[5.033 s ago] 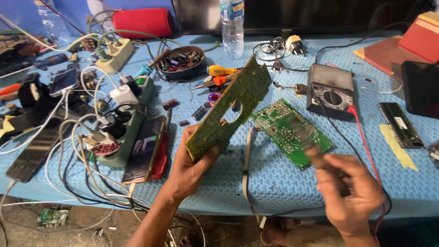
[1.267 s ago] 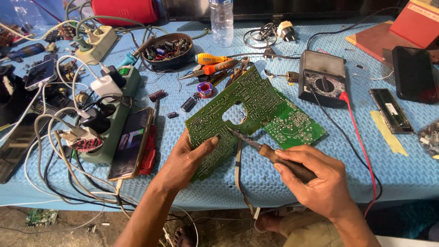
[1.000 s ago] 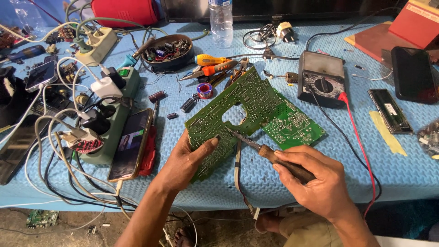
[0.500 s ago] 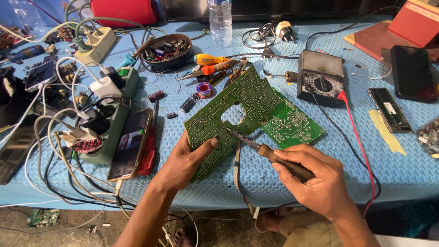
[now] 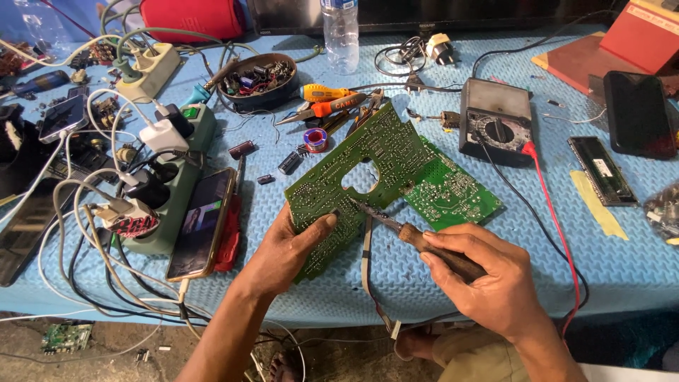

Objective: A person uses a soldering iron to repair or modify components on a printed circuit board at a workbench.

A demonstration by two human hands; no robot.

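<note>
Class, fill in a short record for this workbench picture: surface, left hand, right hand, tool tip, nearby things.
Surface: blue mat
Left hand: grips the lower edge of the green circuit board, thumb on top
Right hand: holds a soldering iron by its wooden handle
Tool tip: on the board, below its round hole
Nearby: multimeter, phone, power strip, water bottle

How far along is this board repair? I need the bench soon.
Set up: the large circuit board lies solder side up, steadied by the left hand. In hand: the right hand touches the soldering iron tip to it. Left: the smaller board lies partly underneath, untouched.
</note>
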